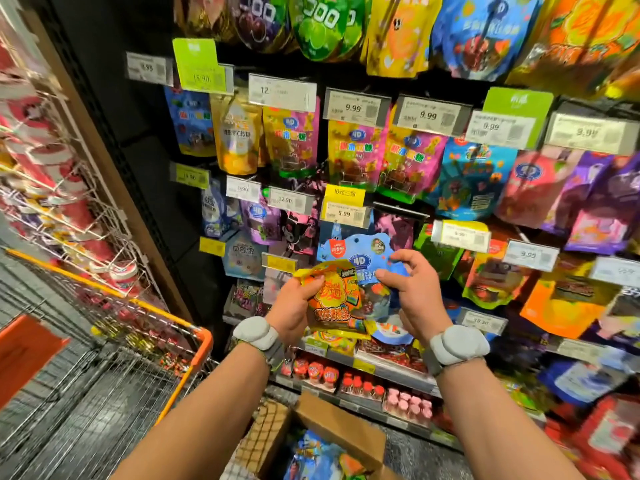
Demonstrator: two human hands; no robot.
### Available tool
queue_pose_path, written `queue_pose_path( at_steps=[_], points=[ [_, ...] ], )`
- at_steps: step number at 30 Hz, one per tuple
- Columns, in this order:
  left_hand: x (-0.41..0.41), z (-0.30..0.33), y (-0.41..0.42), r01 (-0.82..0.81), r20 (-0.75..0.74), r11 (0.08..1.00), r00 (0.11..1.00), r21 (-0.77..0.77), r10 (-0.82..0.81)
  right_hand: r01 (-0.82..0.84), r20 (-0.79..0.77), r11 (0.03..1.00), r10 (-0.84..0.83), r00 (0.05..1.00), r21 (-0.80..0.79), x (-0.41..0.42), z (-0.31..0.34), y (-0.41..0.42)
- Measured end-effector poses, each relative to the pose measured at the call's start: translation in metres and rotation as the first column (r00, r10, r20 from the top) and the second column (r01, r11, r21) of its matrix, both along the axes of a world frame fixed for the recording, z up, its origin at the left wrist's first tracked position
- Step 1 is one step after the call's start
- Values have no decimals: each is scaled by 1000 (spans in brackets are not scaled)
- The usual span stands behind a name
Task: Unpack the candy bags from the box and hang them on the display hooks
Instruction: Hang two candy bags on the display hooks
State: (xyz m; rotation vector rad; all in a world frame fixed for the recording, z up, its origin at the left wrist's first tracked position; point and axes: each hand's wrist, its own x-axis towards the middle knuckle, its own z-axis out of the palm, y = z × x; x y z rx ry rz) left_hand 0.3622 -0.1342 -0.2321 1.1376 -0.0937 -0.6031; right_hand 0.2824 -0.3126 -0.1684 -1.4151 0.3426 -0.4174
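Together, left hand (294,301) and right hand (414,289) pinch raised candy bags (341,299).

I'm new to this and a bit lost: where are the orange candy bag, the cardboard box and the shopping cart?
orange candy bag (334,299), head view, printed front.
cardboard box (341,433), head view, open flap.
shopping cart (199,344), head view, orange corner rim.

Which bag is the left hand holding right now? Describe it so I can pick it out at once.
Start at the wall of hanging candy bags and drop to the two raised hands in front of it. The left hand grips an orange and yellow bag by its left edge. It overlaps the blue bag pinched by the right hand.
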Motion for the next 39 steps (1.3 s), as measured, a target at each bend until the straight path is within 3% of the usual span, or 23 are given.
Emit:
queue_pose_path(
  at_steps=[4, 8, 11, 19, 29, 39],
  points=[
    [8, 16, -3, -72, 27, 993, 997, 89, 70, -6, -48, 999, 8, 999, 42, 8, 7, -8],
    [17, 34, -5, -101, 126, 987, 988, 123, 85, -109, -119, 993, 103, 988, -50, 16, 28, -12],
    [26, 50, -7, -115, 181, 986, 979, 124, 92, -73, -133, 992, 59, 989, -100, 23, 44, -12],
    [40, 99, -6, -169, 353, 976, 929, 136, 111, -53, -56, 945, 37, 998, -324, 30, 91, -14],
    [43, 163, -18, -164, 535, 982, 840, 95, 88, 84, 172, 958, -38, 984, -274, 32, 135, -21],
    [64, 216, -27, -171, 564, 985, 814, 7, 137, 226, 259, 938, -157, 953, -262, 18, 178, -41]
  ],
)
